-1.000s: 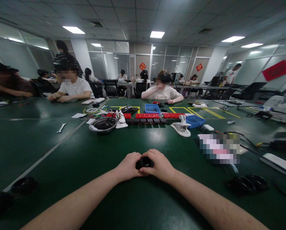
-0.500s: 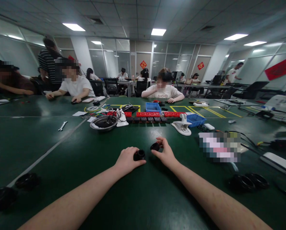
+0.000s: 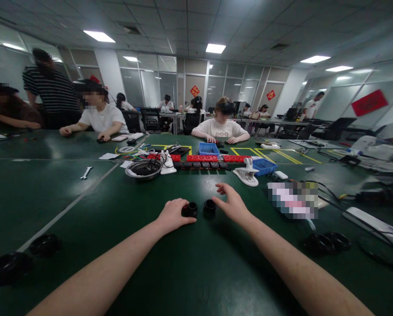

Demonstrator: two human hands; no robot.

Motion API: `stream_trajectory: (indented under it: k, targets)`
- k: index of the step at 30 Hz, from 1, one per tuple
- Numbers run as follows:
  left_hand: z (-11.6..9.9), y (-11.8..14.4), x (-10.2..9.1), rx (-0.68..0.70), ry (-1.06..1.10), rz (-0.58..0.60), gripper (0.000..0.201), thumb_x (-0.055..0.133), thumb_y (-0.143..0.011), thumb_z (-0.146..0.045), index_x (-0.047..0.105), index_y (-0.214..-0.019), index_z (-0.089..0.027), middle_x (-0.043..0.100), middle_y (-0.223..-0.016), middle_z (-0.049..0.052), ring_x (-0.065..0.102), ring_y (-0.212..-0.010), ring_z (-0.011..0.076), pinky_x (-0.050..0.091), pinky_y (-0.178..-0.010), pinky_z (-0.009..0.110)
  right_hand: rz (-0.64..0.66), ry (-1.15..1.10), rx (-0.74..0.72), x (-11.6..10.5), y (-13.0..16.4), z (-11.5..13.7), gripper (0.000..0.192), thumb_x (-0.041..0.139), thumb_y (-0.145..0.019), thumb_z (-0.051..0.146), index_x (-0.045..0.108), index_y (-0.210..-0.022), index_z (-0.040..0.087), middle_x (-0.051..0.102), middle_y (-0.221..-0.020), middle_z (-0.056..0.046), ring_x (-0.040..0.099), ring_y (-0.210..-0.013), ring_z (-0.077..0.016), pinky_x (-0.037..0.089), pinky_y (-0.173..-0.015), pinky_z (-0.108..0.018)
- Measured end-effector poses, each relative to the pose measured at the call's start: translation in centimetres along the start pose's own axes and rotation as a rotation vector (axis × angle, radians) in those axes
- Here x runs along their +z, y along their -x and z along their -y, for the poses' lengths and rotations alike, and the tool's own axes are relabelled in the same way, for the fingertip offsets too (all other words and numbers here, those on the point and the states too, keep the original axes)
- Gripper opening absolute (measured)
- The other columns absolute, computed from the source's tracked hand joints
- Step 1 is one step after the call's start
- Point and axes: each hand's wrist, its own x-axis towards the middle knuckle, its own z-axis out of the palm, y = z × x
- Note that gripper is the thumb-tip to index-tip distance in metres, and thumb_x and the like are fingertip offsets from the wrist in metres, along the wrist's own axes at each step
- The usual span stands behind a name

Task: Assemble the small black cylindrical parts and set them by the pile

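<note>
My left hand [image 3: 174,214] curls around a short black hollow cylinder [image 3: 192,210], whose open end faces up. A second black hollow cylinder [image 3: 210,207] stands on the green table just right of it, with a small gap between the two. Beside that one is my right hand [image 3: 232,202], fingers spread and holding nothing. Its thumb lies close to the rim; whether it touches I cannot tell.
Black rings lie at the left, one large [image 3: 8,268] and one smaller [image 3: 45,245]. Two more black rings [image 3: 319,243] sit at the right. Farther out are a metal bowl [image 3: 144,176], a white clamp [image 3: 247,174], a blue bin [image 3: 264,166] and a wrench [image 3: 86,173]. Co-workers sit opposite.
My right hand has set its black cylinder upright on the table and let it go, opening and moving slightly right. My left hand still holds its cylinder.
</note>
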Motion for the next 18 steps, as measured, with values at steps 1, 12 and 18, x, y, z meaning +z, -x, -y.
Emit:
stream_trajectory:
  k: [1, 12, 18]
  targets:
    - [-0.2, 0.1, 0.0, 0.014, -0.005, 0.007, 0.047, 0.055, -0.060, -0.057, 0.056, -0.089, -0.020, 0.057, -0.085, 0.003, 0.053, -0.081, 0.0204, 0.039, -0.068, 0.028, 0.069, -0.003, 0.013, -0.8, 0.2, 0.6, 0.029, 0.048, -0.074, 0.035, 0.050, -0.097, 0.016, 0.055, -0.084, -0.004, 0.052, -0.078, -0.0165, 0.041, -0.070, -0.030]
    - [-6.0, 3.3, 1.3, 0.050, -0.140, 0.074, 0.041, 0.060, -0.056, -0.053, 0.055, -0.076, -0.018, 0.059, -0.076, 0.004, 0.055, -0.073, 0.0225, 0.039, -0.061, 0.029, 0.248, 0.094, 0.127, 1.2, 8.9, 2.7, 0.050, 0.063, -0.059, 0.044, 0.050, -0.099, 0.016, 0.054, -0.091, -0.007, 0.050, -0.083, -0.0199, 0.039, -0.070, -0.030]
    - [-6.1, 3.8, 0.6, 0.278, -0.022, 0.249, 0.046, 0.062, -0.056, -0.051, 0.054, -0.091, -0.022, 0.058, -0.079, 0.000, 0.055, -0.073, 0.0191, 0.038, -0.059, 0.025, 0.247, 0.079, 0.228, 0.8, 9.1, 3.0, 0.031, 0.064, -0.059, 0.035, 0.053, -0.081, 0.016, 0.055, -0.078, -0.004, 0.051, -0.072, -0.0168, 0.039, -0.062, -0.027]
